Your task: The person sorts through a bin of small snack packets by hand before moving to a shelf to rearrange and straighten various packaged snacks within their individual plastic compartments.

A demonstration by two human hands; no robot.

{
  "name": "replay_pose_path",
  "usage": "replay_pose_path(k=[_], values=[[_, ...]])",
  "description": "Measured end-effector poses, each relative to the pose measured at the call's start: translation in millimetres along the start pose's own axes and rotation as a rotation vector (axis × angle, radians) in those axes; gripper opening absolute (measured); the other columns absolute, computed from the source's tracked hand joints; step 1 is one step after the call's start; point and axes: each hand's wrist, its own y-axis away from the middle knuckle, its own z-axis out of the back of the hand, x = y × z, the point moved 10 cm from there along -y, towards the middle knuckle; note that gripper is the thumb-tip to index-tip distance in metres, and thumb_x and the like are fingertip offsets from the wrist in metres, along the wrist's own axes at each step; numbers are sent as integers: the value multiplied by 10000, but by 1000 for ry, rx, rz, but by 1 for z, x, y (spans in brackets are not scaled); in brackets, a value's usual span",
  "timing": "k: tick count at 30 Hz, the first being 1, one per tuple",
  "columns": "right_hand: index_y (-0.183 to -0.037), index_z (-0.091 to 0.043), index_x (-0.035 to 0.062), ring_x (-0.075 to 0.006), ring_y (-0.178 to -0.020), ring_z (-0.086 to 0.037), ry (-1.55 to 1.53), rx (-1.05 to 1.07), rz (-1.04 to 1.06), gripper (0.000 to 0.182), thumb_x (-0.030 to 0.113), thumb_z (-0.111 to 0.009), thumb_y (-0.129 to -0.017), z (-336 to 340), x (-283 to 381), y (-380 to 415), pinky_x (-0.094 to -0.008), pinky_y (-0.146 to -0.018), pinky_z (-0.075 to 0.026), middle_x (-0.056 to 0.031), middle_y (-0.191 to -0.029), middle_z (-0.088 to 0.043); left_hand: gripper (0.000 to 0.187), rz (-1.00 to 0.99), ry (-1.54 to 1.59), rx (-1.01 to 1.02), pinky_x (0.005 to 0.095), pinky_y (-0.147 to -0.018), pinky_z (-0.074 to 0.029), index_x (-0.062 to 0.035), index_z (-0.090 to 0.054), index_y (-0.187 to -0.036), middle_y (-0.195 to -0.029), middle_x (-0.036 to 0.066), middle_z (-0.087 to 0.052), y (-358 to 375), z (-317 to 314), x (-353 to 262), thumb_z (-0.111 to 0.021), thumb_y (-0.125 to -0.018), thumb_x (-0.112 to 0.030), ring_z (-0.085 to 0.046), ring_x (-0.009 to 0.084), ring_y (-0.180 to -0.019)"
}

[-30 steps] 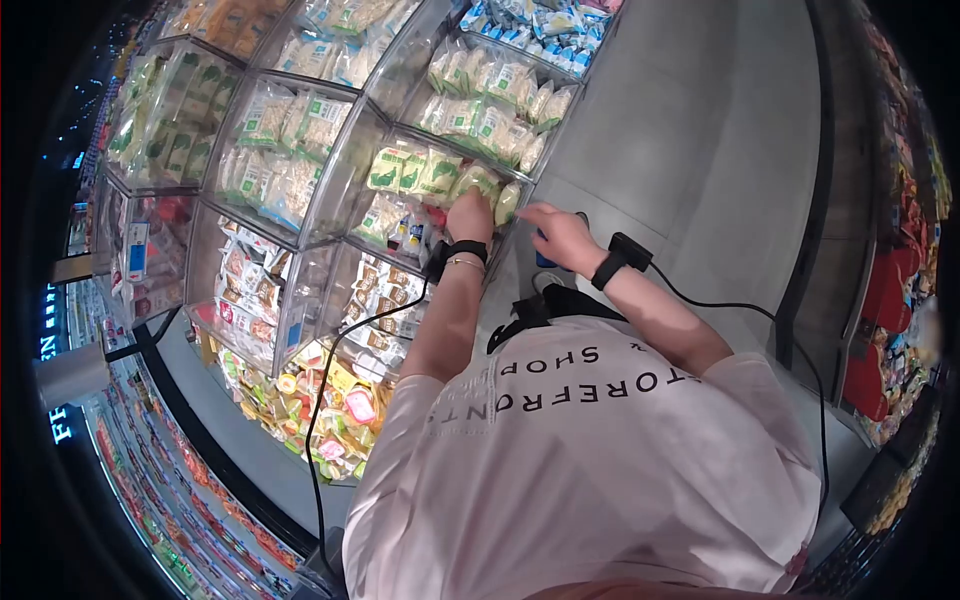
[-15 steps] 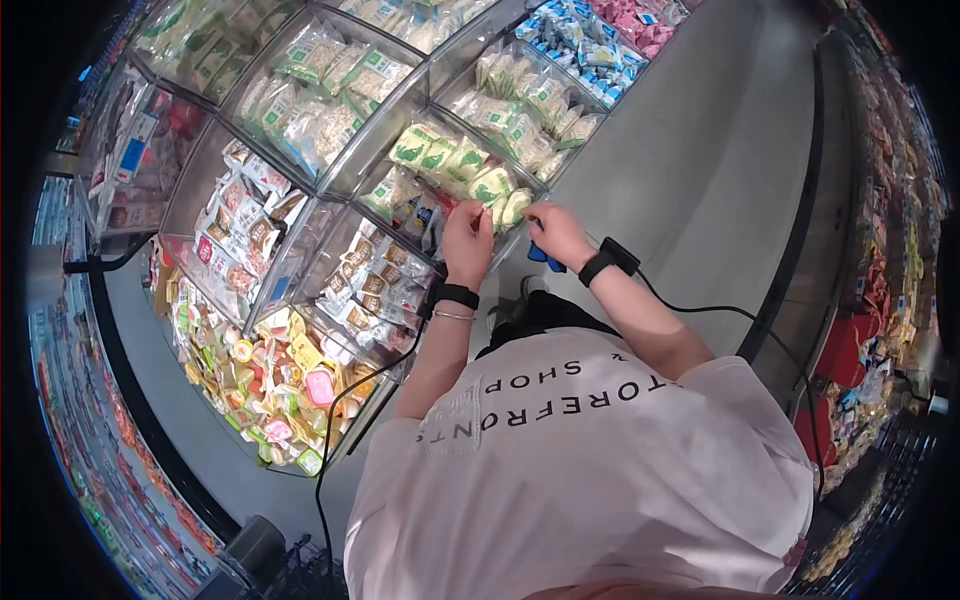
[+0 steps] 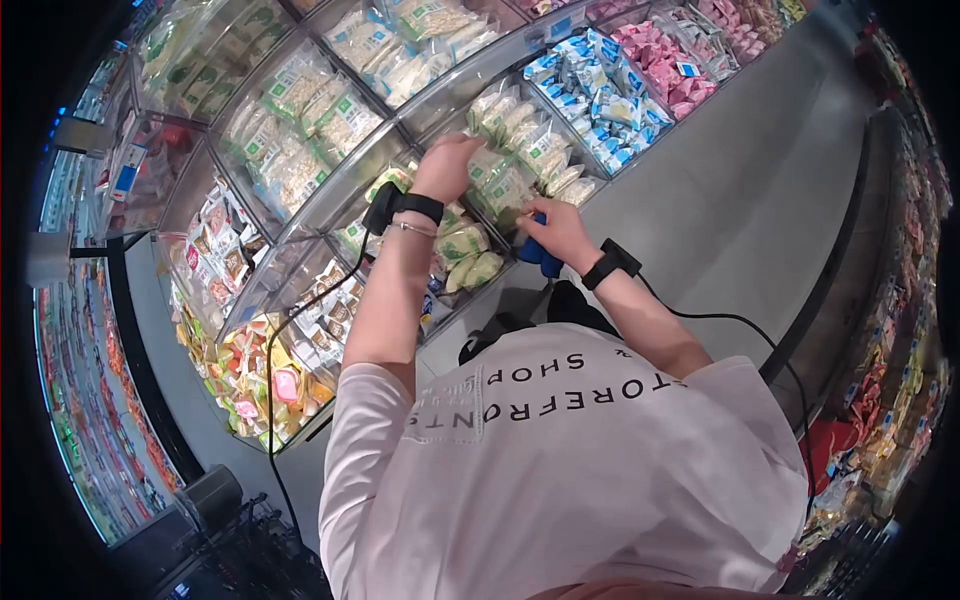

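Note:
My left hand [image 3: 447,168] reaches over a bin divider, its fingers curled at the upper edge of a clear packet [image 3: 502,186] with a green-and-white label. Whatever those fingertips grip is hidden from above. Closed around a dark blue object [image 3: 540,257], my right hand [image 3: 562,234] hovers at the front edge of the same bin, near the packet's lower end. More clear packets [image 3: 545,150] lie in rows on the bin's right side. Under my left wrist is a neighbouring bin with green-printed packets [image 3: 463,243].
Blue-and-white wrapped snacks [image 3: 598,95] and pink ones [image 3: 662,62] fill bins farther right. Behind the front row are bins of pale packets [image 3: 300,120]. Cables [image 3: 725,315] run from both wristbands. Grey floor [image 3: 740,190] lies right of the bins, with another stocked shelf beyond.
My left hand has moved up and away from me, from the green-printed packets to the clear-packet bin. My right hand stays by the front edge with the blue object. The view has shifted slightly.

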Motion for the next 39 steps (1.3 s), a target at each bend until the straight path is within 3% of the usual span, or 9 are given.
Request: replay_pose_path(k=[5, 10, 12, 13, 14, 16, 19, 32, 39], values=[[-928, -682, 52, -301, -786, -643, 74, 148, -60, 264, 274, -678, -784, 60, -54, 16, -375, -691, -500, -136, -847, -670, 634, 182, -356, 673, 413, -1005, -404, -238, -582, -1257, -1229, 195, -511, -37, -83, 34, -569, -697, 61, -467, 377, -1212], [-948, -684, 49, -300, -764, -644, 80, 115, -98, 276, 272, -685, -784, 111, -109, 21, -374, -692, -506, -137, -827, -670, 448, 210, -436, 805, 420, -1036, -386, -232, -626, -1195, -1280, 189, -496, -38, -110, 61, -604, -769, -96, -442, 347, -1265], [-959, -685, 50, -307, -733, -645, 101, 92, -128, 277, 264, -687, -784, 121, -123, 22, -378, -679, -508, -142, -799, -667, 398, 710, -33, 421, 390, -915, -445, -147, -639, -985, -1198, 152, -548, -38, -90, 105, -746, -607, -84, -511, 355, -1136], [-957, -688, 49, -314, -712, -644, 108, 91, -127, 273, 257, -687, -781, 124, -126, 22, -376, -673, -511, -147, -779, -665, 323, 147, -430, 642, 401, -865, -453, -94, -603, -881, -1133, 144, -587, -45, -81, 48, -767, -602, -105, -534, 345, -1079], [-957, -688, 49, -314, -712, -644, 101, 91, -141, 273, 257, -687, -781, 125, -131, 22, -376, -673, -511, -147, -779, -665, 391, 88, -437, 682, 425, -861, -455, -91, -604, -946, -1066, 151, -611, -44, -72, 36, -783, -600, -119, -551, 352, -1048], [-947, -688, 44, -316, -722, -644, 76, 90, -138, 263, 245, -685, -777, 127, -135, 25, -369, -683, -511, -148, -781, -664, 443, 308, -288, 607, 451, -840, -464, -96, -586, -1003, -1021, 162, -617, -39, -46, 28, -789, -612, -136, -572, 366, -991], [-941, -687, 38, -311, -733, -644, 47, 111, -160, 258, 233, -686, -772, 124, -139, 30, -366, -690, -509, -151, -773, -657, 388, 76, -179, 83, 461, -745, -473, -54, -525, -1043, -946, 174, -615, -37, 19, -31, -741, -738, -159, -584, 387, -883], [-946, -685, 36, -291, -692, -646, 82, 155, -15, 254, 227, -705, -780, 135, -113, 4, -357, -645, -508, -142, -773, -668, 320, 363, -134, -26, 452, -750, -469, -53, -566, -1030, -920, 165, -564, -40, -122, -77, -695, -774, -196, -580, 371, -886], [-946, -688, 40, -295, -717, -652, 85, 163, -53, 248, 221, -711, -778, 143, -127, -2, -355, -668, -513, -149, -790, -669, 431, 261, -229, -384, 446, -888, -380, -77, -605, -1134, -1105, 154, -533, -40, -21, -126, -718, -752, -240, -490, 334, -1039]])
